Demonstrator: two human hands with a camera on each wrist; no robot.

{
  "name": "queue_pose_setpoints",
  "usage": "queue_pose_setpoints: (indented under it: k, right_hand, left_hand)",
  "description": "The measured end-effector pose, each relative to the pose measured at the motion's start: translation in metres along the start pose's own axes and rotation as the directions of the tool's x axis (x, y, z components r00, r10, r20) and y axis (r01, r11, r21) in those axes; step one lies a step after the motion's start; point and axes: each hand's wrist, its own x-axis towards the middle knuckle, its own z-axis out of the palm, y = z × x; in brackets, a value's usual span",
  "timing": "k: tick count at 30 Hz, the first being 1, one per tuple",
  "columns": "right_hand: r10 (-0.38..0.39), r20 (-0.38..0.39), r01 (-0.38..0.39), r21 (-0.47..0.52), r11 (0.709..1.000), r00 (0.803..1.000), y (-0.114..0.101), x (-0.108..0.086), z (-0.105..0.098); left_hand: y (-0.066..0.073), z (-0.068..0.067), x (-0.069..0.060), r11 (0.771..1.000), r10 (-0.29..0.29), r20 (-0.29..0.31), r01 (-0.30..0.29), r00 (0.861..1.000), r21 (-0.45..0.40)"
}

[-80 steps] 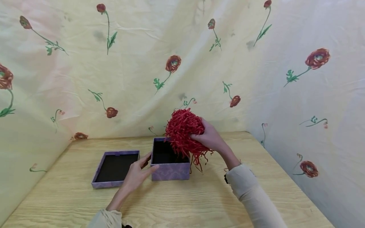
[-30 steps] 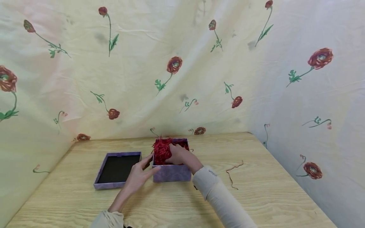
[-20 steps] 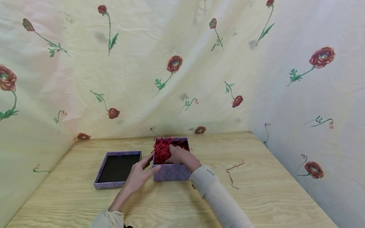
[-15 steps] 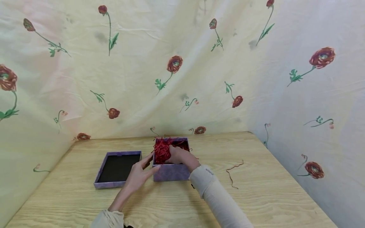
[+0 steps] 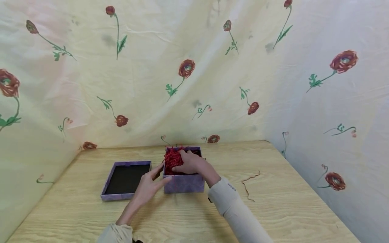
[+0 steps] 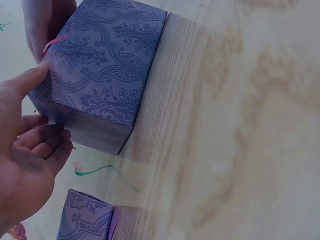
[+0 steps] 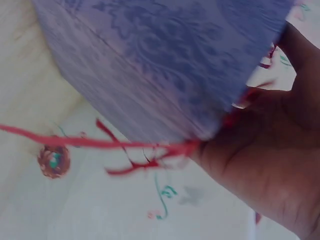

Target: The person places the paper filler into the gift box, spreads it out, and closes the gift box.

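Observation:
In the head view, a purple patterned box (image 5: pixel 184 184) stands uncovered on the table, with red shredded paper (image 5: pixel 172 158) inside, mostly toward its left. My left hand (image 5: pixel 147 187) holds the box at its front left corner, thumb on the front wall and fingers along the left side; the left wrist view shows this grip on the box (image 6: pixel 105 60) too. My right hand (image 5: pixel 192 162) is over the opening, thumb and fingers spread against the paper. In the right wrist view, the box wall hides the fingers of the right hand (image 7: pixel 270 150), and red strands (image 7: pixel 150 150) hang over the edge.
Left of the box lies its shallow lid (image 5: pixel 124 180), black inside face up, close to my left forearm. One loose brown-red strand (image 5: pixel 247 185) lies on the wooden table (image 5: pixel 288 209) at the right. A flowered cloth (image 5: pixel 146 84) hangs behind and at both sides.
The red shredded paper, held above the box at first, is now down inside it. My right hand went in with it, then rose slightly with its thumb spreading. The left hand stayed put.

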Motion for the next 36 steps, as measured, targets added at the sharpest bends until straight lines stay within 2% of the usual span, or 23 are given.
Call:
queue_pose_setpoints:
  k: [6, 12, 16, 23, 32, 36]
  right_hand:
    - [-0.142, -0.048, 0.145, 0.078, 0.986, 0.989, 0.003, -0.02, -0.01]
    - [-0.201, 0.004, 0.2, 0.085, 0.976, 0.98, 0.012, -0.031, -0.009]
    - [-0.217, 0.018, 0.216, 0.039, 0.976, 0.976, 0.011, -0.033, -0.003]
    - [-0.235, -0.046, 0.236, 0.017, 0.972, 0.971, 0.014, -0.025, 0.003]
    - [-0.154, -0.046, 0.158, 0.102, 0.982, 0.987, 0.013, -0.007, 0.005]
    - [-0.155, -0.033, 0.157, 0.075, 0.985, 0.987, 0.012, -0.001, 0.004]
  left_hand:
    - [-0.003, 0.0, 0.0, 1.0, -0.007, 0.007, 0.007, 1.0, 0.007]
    - [-0.001, -0.001, 0.0, 1.0, -0.021, 0.01, 0.021, 1.0, -0.002]
    - [0.0, -0.001, 0.0, 0.999, -0.035, 0.012, 0.035, 0.999, -0.008]
    - [-0.001, -0.001, -0.001, 0.999, -0.035, 0.01, 0.035, 0.999, -0.001]
    - [-0.001, -0.001, 0.001, 1.0, -0.015, -0.005, 0.015, 1.0, -0.015]
    - [-0.002, 0.0, 0.0, 0.999, -0.031, -0.005, 0.031, 0.999, -0.015]
